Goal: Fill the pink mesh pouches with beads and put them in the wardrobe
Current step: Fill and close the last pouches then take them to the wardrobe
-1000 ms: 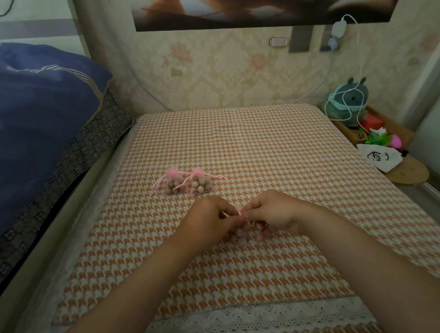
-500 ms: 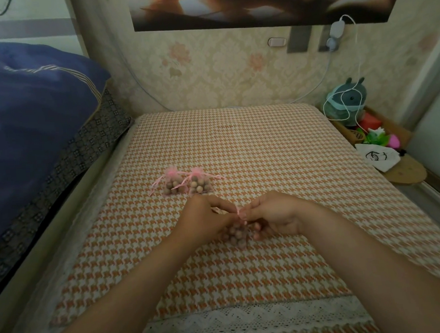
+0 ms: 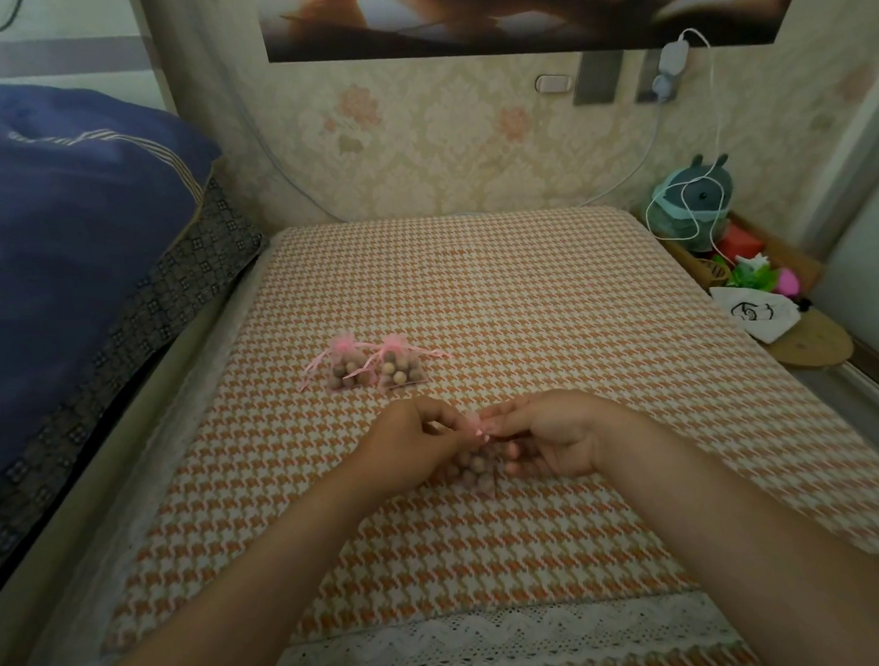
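Observation:
A pink mesh pouch (image 3: 475, 468) full of wooden beads lies on the houndstooth table (image 3: 528, 301) between my hands. My left hand (image 3: 408, 448) and my right hand (image 3: 552, 436) each pinch the pink ribbon (image 3: 476, 428) at the pouch's neck, fingertips nearly meeting. Much of the pouch is hidden under my fingers. Farther back, two filled pink pouches lie side by side, one on the left (image 3: 346, 370) and one on the right (image 3: 397, 369), both tied, with ribbon ends trailing.
A blue quilt (image 3: 61, 242) lies on the bed to the left. At the right a low shelf carries a teal plush toy (image 3: 694, 204), a white cable, a white drawstring bag (image 3: 755, 313) and bright small items. A lace border (image 3: 497, 643) runs along the table's near edge.
My hands stay at the pouch's neck on the ribbon; the fingers have shifted slightly. The two tied pouches have not moved.

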{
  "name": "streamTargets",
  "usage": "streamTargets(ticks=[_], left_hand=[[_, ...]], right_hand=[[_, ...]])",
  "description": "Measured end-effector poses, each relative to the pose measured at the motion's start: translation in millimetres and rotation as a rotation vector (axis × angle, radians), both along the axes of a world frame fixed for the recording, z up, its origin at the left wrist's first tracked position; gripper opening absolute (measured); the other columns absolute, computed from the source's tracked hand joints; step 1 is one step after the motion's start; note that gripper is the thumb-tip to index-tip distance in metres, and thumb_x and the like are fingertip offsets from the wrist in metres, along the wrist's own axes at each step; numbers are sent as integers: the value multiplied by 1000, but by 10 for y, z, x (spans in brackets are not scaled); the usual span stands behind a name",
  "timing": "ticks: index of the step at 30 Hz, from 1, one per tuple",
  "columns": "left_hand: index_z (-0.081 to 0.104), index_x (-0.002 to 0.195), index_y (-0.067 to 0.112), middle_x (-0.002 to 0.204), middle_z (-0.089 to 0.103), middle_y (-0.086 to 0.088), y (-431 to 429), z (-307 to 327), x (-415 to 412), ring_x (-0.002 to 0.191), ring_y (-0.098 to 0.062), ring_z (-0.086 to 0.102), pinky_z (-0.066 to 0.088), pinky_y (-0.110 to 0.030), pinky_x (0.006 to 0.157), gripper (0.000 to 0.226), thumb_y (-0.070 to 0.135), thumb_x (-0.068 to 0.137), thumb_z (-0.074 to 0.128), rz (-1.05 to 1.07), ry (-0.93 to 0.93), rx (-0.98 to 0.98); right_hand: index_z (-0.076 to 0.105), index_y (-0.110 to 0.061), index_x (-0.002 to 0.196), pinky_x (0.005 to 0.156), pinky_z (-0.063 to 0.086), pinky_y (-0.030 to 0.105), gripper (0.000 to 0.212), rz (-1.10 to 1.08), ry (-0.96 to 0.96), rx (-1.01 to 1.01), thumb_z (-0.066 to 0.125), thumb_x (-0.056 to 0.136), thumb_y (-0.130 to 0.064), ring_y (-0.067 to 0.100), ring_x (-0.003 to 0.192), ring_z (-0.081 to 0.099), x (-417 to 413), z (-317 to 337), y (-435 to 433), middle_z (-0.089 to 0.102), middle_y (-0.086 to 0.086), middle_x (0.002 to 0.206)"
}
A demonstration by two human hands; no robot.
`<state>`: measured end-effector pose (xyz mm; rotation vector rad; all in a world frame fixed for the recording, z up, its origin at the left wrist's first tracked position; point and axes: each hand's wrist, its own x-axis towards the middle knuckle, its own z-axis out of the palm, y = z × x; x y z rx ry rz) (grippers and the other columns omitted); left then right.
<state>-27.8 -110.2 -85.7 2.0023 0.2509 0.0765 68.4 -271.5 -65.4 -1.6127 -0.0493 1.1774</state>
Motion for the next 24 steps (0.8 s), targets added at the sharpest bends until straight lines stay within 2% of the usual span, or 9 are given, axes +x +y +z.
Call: streamTargets(ticks=[5, 9, 12, 15, 17, 22, 24], left_hand=[[72, 85, 8, 66, 68, -3, -10, 9, 12, 46, 2, 55, 41, -12, 46, 8, 15, 86, 75, 2, 66, -45], [70, 77, 15, 71, 70, -2, 31, -22, 23, 60, -7, 60, 50, -21, 57, 12, 15, 89, 71, 2, 80, 3], [67, 74, 16, 69, 69, -2, 88, -42, 35, 59, -9, 60, 47, -20, 54, 17, 11, 90, 68, 12, 87, 28], [69, 80, 8, 80, 73, -15, 127, -39, 38, 66, -17, 63, 52, -30, 64, 12, 12, 91, 65, 26, 108, 61], [69, 83, 7, 82, 74, -13, 137, -50, 42, 68, -18, 64, 54, -33, 66, 12, 14, 91, 64, 36, 120, 110], [67, 81, 12, 78, 73, -6, 128, -67, 45, 74, -21, 70, 59, -41, 71, 11, 16, 90, 62, 58, 93, 205], [66, 78, 12, 74, 73, -5, 129, -71, 51, 70, -22, 71, 61, -43, 69, 14, 16, 90, 61, 70, 93, 216]], right_hand=[[59, -18, 95, 54, 60, 29, 16, -127, 37, 11, 65, 95, -3, 9, 50, 57, -8, -38, 7, 66, 1, 63], [58, -13, 100, 53, 61, 32, 16, -195, -27, 10, 63, 95, 1, 11, 48, 59, 9, -56, 18, 65, 4, 59], [59, -8, 100, 52, 61, 34, 14, -252, -187, 16, 64, 94, 4, 14, 48, 61, 29, -34, -6, 66, 8, 60], [63, -5, 99, 53, 60, 34, 11, -170, -433, -56, 68, 92, 3, 18, 52, 64, 36, -34, -71, 67, 15, 72], [64, -6, 98, 56, 60, 36, 12, -65, -569, -123, 71, 91, 0, 21, 57, 68, 15, -46, -99, 70, 19, 77], [63, -9, 95, 63, 63, 35, 11, 61, -638, -151, 73, 91, -4, 20, 65, 75, -24, -74, -80, 72, 13, 81], [63, -10, 94, 57, 61, 33, 12, 76, -676, -171, 73, 91, -6, 23, 65, 75, -7, -89, -94, 73, 14, 81]])
